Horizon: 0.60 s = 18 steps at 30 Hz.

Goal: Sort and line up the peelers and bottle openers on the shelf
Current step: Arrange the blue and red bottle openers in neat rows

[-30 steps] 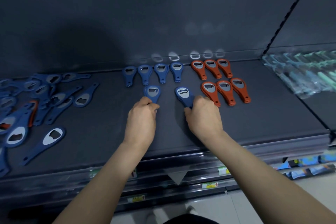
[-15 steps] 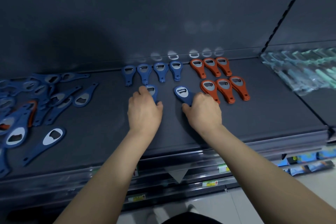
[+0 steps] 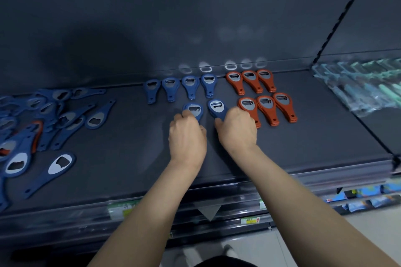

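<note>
Orange openers (image 3: 266,108), four blue openers (image 3: 190,84) lined up. Left hand (image 3: 187,136) gripped fifth opener (image 3: 194,109), right hand (image 3: 236,130) sixth opener (image 3: 217,107). Pile (image 3: 65,119) lay unsorted.

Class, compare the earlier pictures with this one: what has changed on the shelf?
The left hand has slid its blue opener rightward, nearer the second blue opener that the right hand holds. Neither was let go. The blue row, orange rows and loose pile stayed put.
</note>
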{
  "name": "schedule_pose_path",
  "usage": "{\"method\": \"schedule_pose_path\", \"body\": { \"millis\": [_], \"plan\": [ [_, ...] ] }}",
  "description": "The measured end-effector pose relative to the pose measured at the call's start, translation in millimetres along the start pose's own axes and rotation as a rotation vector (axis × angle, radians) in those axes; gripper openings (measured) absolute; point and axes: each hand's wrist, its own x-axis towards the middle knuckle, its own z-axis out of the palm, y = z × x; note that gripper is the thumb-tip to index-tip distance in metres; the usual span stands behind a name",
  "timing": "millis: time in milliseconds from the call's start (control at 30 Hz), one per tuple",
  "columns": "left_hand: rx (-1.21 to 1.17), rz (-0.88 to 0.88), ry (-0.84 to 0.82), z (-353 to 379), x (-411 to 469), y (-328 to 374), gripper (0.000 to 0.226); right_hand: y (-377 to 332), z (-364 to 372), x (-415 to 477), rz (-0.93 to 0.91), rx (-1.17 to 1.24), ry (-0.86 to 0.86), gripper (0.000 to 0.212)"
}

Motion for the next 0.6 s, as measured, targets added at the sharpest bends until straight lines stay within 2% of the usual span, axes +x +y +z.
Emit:
{"method": "schedule_pose_path", "body": {
  "millis": [333,600],
  "plan": [
    [-0.016,0.001,0.06,8.1,-1.0,-2.5,0.024,6.7,0.0,-5.1,-0.039,-0.028,0.06,0.026],
    [-0.026,0.012,0.063,10.4,-2.5,-3.4,0.033,8.1,1.3,-6.4,-0.074,-0.053,0.018,0.034]
  ]
}}
